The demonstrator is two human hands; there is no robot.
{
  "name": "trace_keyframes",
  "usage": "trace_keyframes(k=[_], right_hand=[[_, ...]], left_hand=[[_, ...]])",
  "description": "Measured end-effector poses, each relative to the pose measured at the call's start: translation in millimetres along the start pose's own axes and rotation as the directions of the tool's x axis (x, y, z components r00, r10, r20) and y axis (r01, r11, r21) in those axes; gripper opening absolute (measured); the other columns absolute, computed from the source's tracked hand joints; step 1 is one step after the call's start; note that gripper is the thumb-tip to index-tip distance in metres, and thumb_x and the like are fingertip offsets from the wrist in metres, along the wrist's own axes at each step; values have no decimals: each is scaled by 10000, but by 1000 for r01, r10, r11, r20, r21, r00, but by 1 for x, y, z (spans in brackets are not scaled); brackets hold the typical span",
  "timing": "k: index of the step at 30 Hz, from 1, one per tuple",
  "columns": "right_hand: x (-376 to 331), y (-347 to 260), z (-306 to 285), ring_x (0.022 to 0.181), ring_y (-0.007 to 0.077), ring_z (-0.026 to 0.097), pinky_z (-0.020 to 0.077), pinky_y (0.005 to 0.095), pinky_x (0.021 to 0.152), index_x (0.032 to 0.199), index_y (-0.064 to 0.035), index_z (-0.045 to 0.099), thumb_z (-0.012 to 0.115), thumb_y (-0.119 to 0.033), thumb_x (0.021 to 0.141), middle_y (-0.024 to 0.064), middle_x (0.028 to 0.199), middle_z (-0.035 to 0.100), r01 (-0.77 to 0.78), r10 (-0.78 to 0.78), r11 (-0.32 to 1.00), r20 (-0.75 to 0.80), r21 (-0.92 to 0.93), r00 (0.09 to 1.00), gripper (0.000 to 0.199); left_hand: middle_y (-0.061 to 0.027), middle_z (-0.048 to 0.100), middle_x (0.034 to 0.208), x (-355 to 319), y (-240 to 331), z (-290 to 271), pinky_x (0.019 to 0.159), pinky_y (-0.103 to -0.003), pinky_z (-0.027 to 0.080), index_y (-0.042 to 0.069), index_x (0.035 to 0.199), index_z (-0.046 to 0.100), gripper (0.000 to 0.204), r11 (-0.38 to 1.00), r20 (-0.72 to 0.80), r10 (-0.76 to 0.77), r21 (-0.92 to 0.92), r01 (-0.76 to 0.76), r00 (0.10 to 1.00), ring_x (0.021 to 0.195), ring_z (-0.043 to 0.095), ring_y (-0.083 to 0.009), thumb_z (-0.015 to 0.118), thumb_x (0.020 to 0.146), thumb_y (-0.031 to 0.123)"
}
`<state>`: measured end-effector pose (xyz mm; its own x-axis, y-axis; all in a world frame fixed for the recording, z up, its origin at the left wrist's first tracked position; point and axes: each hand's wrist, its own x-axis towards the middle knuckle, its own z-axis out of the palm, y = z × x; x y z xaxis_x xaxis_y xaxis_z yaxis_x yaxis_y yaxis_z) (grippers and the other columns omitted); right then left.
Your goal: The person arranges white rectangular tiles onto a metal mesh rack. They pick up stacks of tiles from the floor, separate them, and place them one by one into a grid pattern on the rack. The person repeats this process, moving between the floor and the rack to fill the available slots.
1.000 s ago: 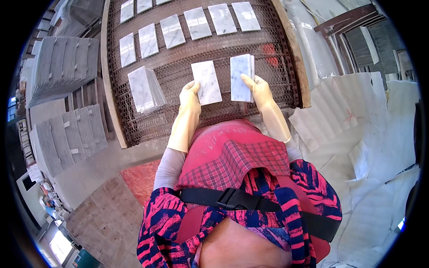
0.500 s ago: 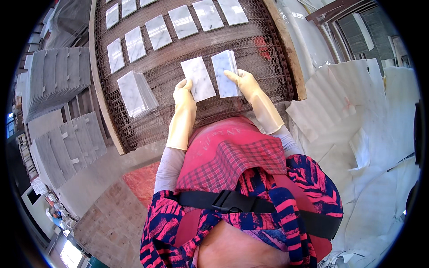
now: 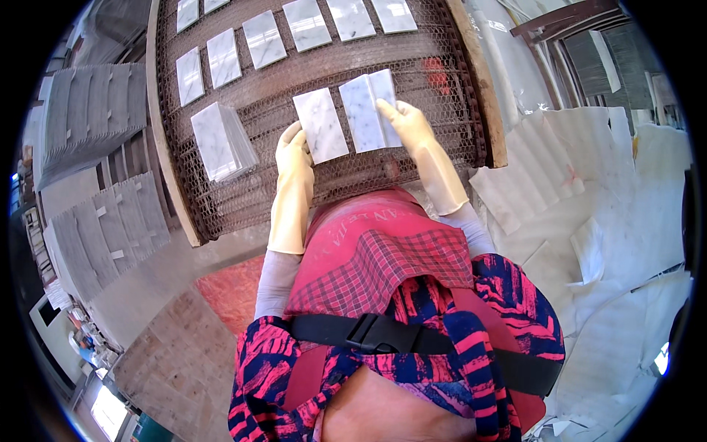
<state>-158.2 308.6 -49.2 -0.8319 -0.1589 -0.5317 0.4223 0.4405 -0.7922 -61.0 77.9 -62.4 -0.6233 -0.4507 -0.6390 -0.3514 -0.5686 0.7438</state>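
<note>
Both my hands wear cream rubber gloves over a wire-mesh conveyor [image 3: 258,136]. My left hand [image 3: 294,158] has bent fingers at the left edge of a white, grey-veined marble tile [image 3: 322,127]; its fingertips are partly hidden. My right hand [image 3: 409,124] grips another marble tile [image 3: 381,82], thumb on its face. That tile is fanned out to the right of a bluish-white tile [image 3: 361,114], which it partly overlaps. Left of my left hand, a fanned stack of marble tiles [image 3: 213,144] rests on the mesh.
Rows of spaced marble tiles [image 3: 264,40] lie farther up the mesh. Wooden rails [image 3: 486,110] border the conveyor. Grey stacked slabs [image 3: 96,110] stand at left. White sheeting [image 3: 574,177] covers the right side. A red mat [image 3: 232,291] lies on the floor.
The right-hand tiles have spread apart, so two faces show side by side. My left thumb has slid off the tile's face to its edge. Tiles on the mesh have shifted slightly up the picture.
</note>
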Motion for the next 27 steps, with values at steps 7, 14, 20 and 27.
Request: trace_keyframes(k=[7, 14, 20, 27], right_hand=[[22, 28, -51, 907, 193, 731, 540, 345, 850, 1085, -74, 789, 695, -577, 971, 96, 996, 804, 8, -19, 995, -106, -101, 994, 525], [5, 18, -71, 974, 189, 734, 553, 336, 914, 1322, -123, 744, 711, -493, 988, 83, 1065, 794, 38, -141, 952, -325, -302, 935, 499], [-18, 7, -46, 1172, 305, 721, 534, 441, 1051, 1430, -168, 659, 666, -513, 1004, 158, 1284, 746, 209, -386, 812, -233, -545, 892, 549], [11, 4, -11, 1127, 336, 707, 570, 468, 994, 1496, -57, 498, 855, -413, 883, 169, 1422, 612, 42, -407, 587, -251, -808, 878, 793]], left_hand=[[-181, 579, 1515, -45, 21, -9, 1133, -432, 493, 60, 1556, 500, 549, 950, -46, 176, 271, -157, 983, 1390, 583, -313, 649, 1058, 236], [-195, 542, 1568, -56, 18, -22, 1179, -444, 448, 52, 1566, 490, 584, 958, 38, 179, 220, -183, 983, 1419, 553, -337, 656, 1049, 266], [-218, 569, 1533, -64, 19, -19, 1196, -447, 448, 47, 1564, 490, 548, 966, 60, 147, 207, -157, 987, 1426, 560, -332, 623, 1075, 256], [-226, 602, 1494, -66, 15, -31, 1159, -423, 496, 24, 1549, 497, 511, 970, 104, 132, 193, -150, 986, 1390, 593, -321, 593, 1095, 237]])
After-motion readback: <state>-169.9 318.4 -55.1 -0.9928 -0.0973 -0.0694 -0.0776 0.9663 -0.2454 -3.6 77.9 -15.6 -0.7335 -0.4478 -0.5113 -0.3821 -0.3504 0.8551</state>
